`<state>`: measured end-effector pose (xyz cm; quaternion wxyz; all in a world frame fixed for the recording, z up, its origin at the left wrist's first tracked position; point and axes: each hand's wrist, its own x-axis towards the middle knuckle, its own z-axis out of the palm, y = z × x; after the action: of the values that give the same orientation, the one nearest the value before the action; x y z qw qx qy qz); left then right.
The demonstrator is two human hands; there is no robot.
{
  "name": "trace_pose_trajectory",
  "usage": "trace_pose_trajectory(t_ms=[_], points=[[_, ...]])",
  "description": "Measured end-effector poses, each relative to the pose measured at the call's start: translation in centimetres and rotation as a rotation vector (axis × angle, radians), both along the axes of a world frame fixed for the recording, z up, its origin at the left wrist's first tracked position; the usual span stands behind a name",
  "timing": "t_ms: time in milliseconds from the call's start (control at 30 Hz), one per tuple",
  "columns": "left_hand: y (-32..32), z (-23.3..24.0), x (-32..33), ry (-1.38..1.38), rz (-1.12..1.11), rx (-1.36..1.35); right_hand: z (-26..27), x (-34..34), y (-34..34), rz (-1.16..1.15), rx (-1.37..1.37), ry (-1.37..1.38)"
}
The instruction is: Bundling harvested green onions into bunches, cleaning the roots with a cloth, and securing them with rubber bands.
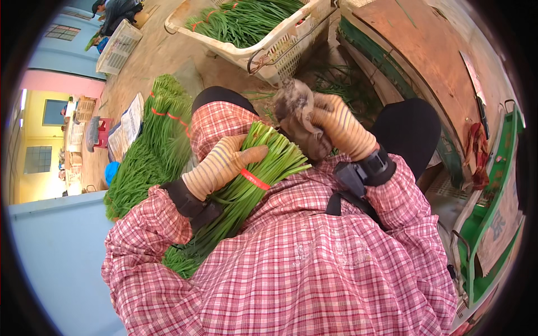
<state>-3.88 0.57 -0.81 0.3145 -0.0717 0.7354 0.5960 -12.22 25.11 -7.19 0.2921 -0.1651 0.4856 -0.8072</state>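
Note:
My left hand (pixel 222 164), in a striped work glove, grips a bundle of green garlic chives (pixel 248 180) across my lap. A red band (pixel 254 179) goes around the bundle just below its pale cut ends, and its leafy end hangs under my left forearm. My right hand (pixel 340 124), gloved alike, holds a crumpled, dirty grey-brown cloth (pixel 298 115) beside the cut ends. Between the cloth and the bundle's stems I cannot tell whether there is contact. More banded chive bundles (pixel 151 147) lie heaped to the left of my knee.
A white plastic crate (pixel 269 50) of banded chives stands ahead. A worn wooden board (pixel 424 42) with a green edge is at right, a red cloth (pixel 477 155) near it, then a green container (pixel 491 201). A light blue panel (pixel 63 252) borders the left. A person (pixel 117 17) bends far off, upper left.

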Motion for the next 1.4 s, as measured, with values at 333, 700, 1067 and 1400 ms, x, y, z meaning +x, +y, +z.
trace_pose_trajectory(t_ms=[333,700,1067,1400], points=[[-0.6,-0.7,0.6,-0.008,-0.009,0.056,0.8,-0.5,-1.5,-0.132,0.134,0.102],[0.1,0.0,0.6,-0.023,0.012,0.123,-0.6,-1.7,-1.1,-0.165,0.416,0.328],[-0.3,-1.2,0.8,-0.136,0.287,0.341,-1.3,-0.2,-2.9,-0.17,0.084,0.568],[-0.1,-1.1,0.7,0.002,0.126,0.141,0.9,0.4,-1.3,0.018,-0.005,-0.1]])
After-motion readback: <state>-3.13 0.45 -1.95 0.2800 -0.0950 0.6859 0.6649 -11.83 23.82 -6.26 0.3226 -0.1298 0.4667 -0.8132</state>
